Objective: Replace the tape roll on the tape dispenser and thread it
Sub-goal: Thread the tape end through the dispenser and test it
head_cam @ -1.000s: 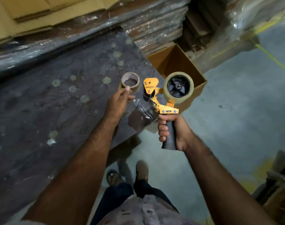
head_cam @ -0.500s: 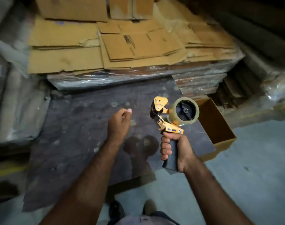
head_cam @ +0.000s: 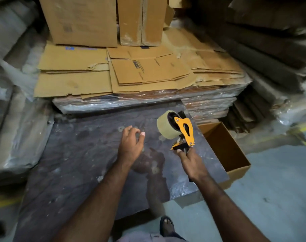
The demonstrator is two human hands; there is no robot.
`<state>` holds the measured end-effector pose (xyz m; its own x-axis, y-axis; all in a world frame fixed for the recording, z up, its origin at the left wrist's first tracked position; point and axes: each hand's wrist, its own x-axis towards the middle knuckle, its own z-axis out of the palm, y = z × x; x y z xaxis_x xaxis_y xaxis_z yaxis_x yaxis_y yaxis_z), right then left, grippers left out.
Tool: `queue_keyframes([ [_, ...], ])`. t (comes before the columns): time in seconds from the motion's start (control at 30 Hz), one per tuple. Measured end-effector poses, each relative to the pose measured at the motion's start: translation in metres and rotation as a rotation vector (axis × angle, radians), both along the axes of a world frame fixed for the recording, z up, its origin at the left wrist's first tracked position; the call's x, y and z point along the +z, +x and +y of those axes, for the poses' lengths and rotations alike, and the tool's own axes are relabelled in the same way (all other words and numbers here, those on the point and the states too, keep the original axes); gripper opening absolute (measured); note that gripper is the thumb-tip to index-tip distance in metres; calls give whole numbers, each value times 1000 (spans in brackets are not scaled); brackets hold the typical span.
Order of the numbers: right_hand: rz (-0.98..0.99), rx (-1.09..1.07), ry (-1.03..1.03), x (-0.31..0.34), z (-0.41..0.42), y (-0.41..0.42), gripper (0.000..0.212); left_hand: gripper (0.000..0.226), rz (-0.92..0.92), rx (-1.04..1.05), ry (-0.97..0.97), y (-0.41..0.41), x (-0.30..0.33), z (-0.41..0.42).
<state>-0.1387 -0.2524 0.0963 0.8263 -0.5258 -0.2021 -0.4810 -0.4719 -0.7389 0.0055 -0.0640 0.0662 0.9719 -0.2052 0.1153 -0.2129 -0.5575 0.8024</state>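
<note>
An orange tape dispenser (head_cam: 185, 131) carries a full roll of clear-tan tape (head_cam: 164, 127) on its black hub. My right hand (head_cam: 190, 163) grips the dispenser's black handle from below and holds it tilted over the dark work surface (head_cam: 79, 163), roll facing left. To the left of the roll, my left hand (head_cam: 131, 145) hovers above the surface with loosely curled fingers, holding nothing. The old tape core is not in view.
An open, empty cardboard box (head_cam: 225, 149) stands on the floor to the right of the work surface. Flattened cartons (head_cam: 131, 74) lie stacked behind, with upright boxes (head_cam: 100, 20) on top. Wrapped bundles line the left side. A foot (head_cam: 167, 226) shows below.
My left hand let go of the old core, which has left the view. The dispenser turned so its roll faces left, and the camera tipped up toward the carton stack.
</note>
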Motion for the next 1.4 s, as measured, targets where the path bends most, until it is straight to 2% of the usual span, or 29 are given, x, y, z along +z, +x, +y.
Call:
queue_keyframes([
  [0.07,-11,29,-149,-5,-15,-1,46,29,18,-19,44,1,-5,-16],
  [0.17,95,19,-325,-17,-46,0,49,30,30,-63,97,-3,-12,-47],
  [0.37,187,-16,-399,-42,-116,16,46,40,89,-131,219,-15,-24,-98],
  [0.47,233,-20,-385,-59,-146,36,49,65,126,-112,272,-13,-35,-113],
  [0.57,243,10,-361,-76,-171,62,50,73,167,-76,322,-9,-47,-126],
  [0.83,338,151,-243,-123,-213,126,54,53,304,-8,373,-11,-62,-133],
  [0.93,302,166,-159,-141,-215,132,46,58,350,26,377,-15,-71,-126],
  [1.17,191,199,-9,-160,-181,136,48,60,361,67,396,-18,-76,-132],
  [1.3,191,208,21,-162,-159,135,50,45,338,47,395,-14,-74,-138],
  [1.4,211,218,14,-157,-157,133,49,44,319,35,403,-13,-70,-135],
])
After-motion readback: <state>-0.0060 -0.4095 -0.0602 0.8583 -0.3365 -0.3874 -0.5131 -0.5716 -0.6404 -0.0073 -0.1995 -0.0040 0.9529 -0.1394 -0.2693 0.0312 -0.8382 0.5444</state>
